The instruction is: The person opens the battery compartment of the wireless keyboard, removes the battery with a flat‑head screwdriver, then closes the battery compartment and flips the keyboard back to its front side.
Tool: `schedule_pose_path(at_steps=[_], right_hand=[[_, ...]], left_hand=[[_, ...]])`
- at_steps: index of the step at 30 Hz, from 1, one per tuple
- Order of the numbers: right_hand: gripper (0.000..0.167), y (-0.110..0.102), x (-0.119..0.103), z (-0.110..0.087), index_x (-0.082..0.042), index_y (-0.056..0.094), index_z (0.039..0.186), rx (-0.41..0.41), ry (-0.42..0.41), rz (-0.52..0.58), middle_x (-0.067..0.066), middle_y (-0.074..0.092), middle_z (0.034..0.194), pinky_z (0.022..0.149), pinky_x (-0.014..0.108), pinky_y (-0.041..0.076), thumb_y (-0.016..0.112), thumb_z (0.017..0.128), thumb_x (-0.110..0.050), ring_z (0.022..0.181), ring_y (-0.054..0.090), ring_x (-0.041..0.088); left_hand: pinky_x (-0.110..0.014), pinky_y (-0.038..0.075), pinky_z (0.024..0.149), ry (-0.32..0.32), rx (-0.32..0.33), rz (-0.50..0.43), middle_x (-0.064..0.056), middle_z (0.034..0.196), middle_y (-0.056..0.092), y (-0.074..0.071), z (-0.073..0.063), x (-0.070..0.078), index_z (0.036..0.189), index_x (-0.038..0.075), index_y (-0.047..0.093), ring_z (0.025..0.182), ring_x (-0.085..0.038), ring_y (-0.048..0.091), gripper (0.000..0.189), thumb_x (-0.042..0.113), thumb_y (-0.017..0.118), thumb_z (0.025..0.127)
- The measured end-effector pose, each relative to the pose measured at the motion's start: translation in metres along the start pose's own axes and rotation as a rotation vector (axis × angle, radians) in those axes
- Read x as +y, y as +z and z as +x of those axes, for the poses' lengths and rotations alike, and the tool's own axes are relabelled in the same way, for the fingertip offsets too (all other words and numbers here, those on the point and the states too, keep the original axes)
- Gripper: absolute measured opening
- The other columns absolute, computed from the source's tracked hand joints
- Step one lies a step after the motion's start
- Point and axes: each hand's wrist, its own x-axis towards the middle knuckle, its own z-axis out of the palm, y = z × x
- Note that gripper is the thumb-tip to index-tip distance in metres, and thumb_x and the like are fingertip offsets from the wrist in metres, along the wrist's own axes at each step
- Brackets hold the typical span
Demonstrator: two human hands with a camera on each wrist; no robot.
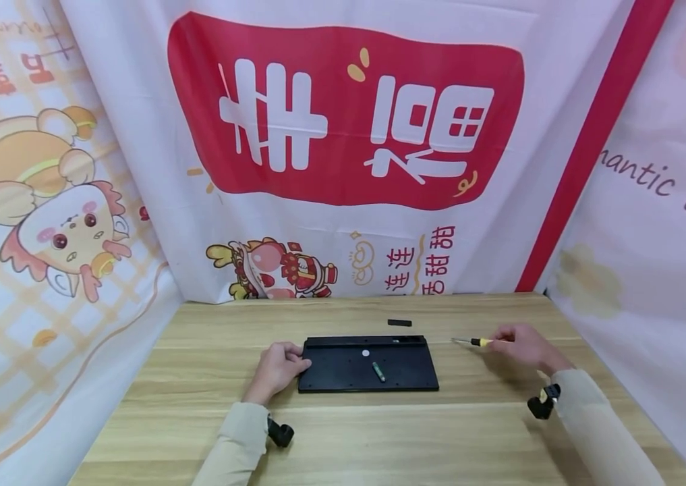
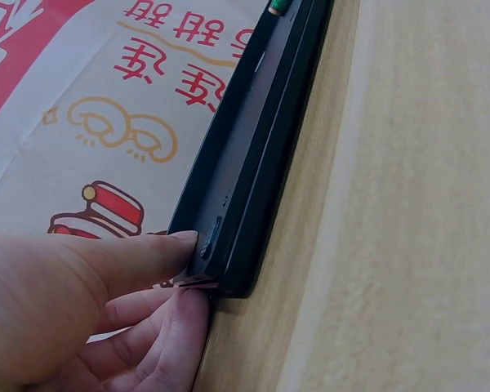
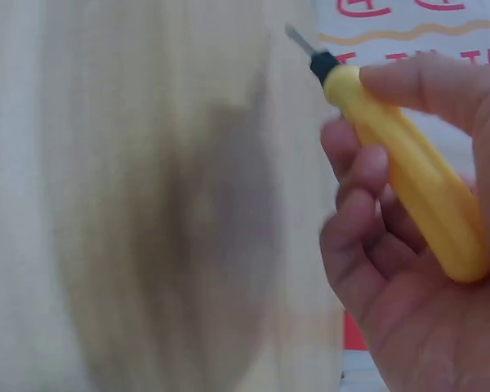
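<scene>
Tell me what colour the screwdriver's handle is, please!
The handle is yellow. It shows best in the right wrist view.

Keyboard (image 1: 333, 370): matt black plastic noted. Screwdriver (image 3: 416, 184): smooth yellow plastic seen on the handle (image 3: 429, 204), metal on the shaft (image 3: 300, 39). Smooth, light wood grain observed on the surface (image 1: 379, 439). Far hanging (image 1: 343, 115) recorded as printed, softly creased cloth.

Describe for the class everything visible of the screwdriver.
The screwdriver has a yellow handle, probably plastic, with a lengthwise groove, a black collar and a slim metallic shaft; its tip is too small to make out. The right hand grips the handle. It appears raised off the wooden table, right of the black panel, with its shaft pointing towards that panel.
</scene>
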Motion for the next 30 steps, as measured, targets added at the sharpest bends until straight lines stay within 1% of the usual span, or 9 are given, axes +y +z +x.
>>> schedule_pose_path(at_steps=[3,5,7,12,15,19,23,26,30], right_hand=[[0.016,0.007,0.007,-0.004,-0.009,0.078,0.100,0.059,-0.023,-0.077,0.004,0.074,0.094,0.074,0.030,0.050,0.078,0.096,-0.025,0.086,0.061,0.016],[0.012,0.012,0.010,-0.005,-0.011,0.078,0.097,0.082,-0.042,-0.132,0.001,0.074,0.090,0.073,0.031,0.051,0.080,0.094,-0.023,0.083,0.062,0.015],[0.009,0.016,0.011,-0.005,-0.013,0.077,0.093,0.096,-0.086,-0.222,-0.002,0.074,0.086,0.072,0.032,0.052,0.081,0.092,-0.020,0.079,0.062,0.013],[0.008,0.026,0.006,-0.004,-0.013,0.076,0.088,0.097,-0.140,-0.382,-0.004,0.070,0.078,0.069,0.036,0.053,0.082,0.089,-0.018,0.072,0.059,0.012],[0.013,0.030,-0.005,-0.003,-0.009,0.076,0.092,0.109,-0.148,-0.409,-0.002,0.070,0.080,0.070,0.038,0.055,0.083,0.088,-0.019,0.073,0.059,0.013],[0.022,0.040,-0.037,0.004,-0.003,0.076,0.102,0.131,-0.184,-0.408,0.006,0.073,0.088,0.074,0.042,0.058,0.083,0.089,-0.020,0.078,0.063,0.016],[0.027,0.064,-0.081,0.014,0.000,0.076,0.111,0.109,-0.241,-0.331,0.012,0.077,0.099,0.079,0.043,0.061,0.081,0.092,-0.019,0.087,0.070,0.019],[0.028,0.090,-0.112,0.021,-0.003,0.077,0.112,0.070,-0.290,-0.296,0.007,0.077,0.098,0.079,0.037,0.061,0.081,0.094,-0.023,0.087,0.069,0.014],[0.030,0.125,-0.149,0.023,-0.005,0.076,0.115,-0.021,-0.369,-0.254,-0.001,0.075,0.094,0.076,0.029,0.059,0.080,0.095,-0.028,0.082,0.065,0.006]], left_hand=[[-0.029,0.054,0.074,-0.002,-0.001,0.000,-0.001,0.088,0.075,-0.001,-0.001,0.001,0.115,0.004,0.076,0.079,-0.013,0.066,0.028,0.019,0.083,0.092],[-0.029,0.054,0.074,0.007,-0.001,0.001,-0.001,0.087,0.075,-0.002,-0.002,0.001,0.114,0.004,0.076,0.079,-0.013,0.066,0.027,0.019,0.083,0.093],[-0.030,0.054,0.074,0.014,0.001,0.001,-0.001,0.087,0.075,-0.002,-0.003,0.001,0.114,0.004,0.076,0.079,-0.013,0.067,0.027,0.019,0.083,0.093],[-0.030,0.054,0.074,0.016,0.006,0.001,-0.001,0.087,0.075,-0.001,-0.003,0.000,0.114,0.004,0.077,0.078,-0.013,0.067,0.027,0.019,0.083,0.093],[-0.029,0.054,0.074,0.016,0.001,0.005,-0.001,0.087,0.075,0.000,-0.003,0.000,0.114,0.004,0.076,0.078,-0.013,0.066,0.028,0.020,0.083,0.093],[-0.028,0.053,0.073,0.010,0.000,0.007,-0.001,0.087,0.075,0.000,-0.004,0.000,0.115,0.004,0.076,0.078,-0.013,0.066,0.028,0.020,0.083,0.093],[-0.029,0.053,0.073,0.003,0.008,0.008,-0.001,0.087,0.075,-0.002,-0.004,0.000,0.115,0.004,0.076,0.078,-0.013,0.066,0.027,0.019,0.083,0.093],[-0.030,0.054,0.073,0.013,0.009,0.008,-0.002,0.086,0.075,-0.002,-0.003,0.000,0.115,0.003,0.076,0.078,-0.013,0.066,0.027,0.019,0.083,0.093],[-0.030,0.054,0.072,0.023,0.005,-0.002,-0.002,0.086,0.075,0.000,-0.004,0.001,0.115,0.003,0.076,0.077,-0.013,0.066,0.028,0.018,0.083,0.093]])
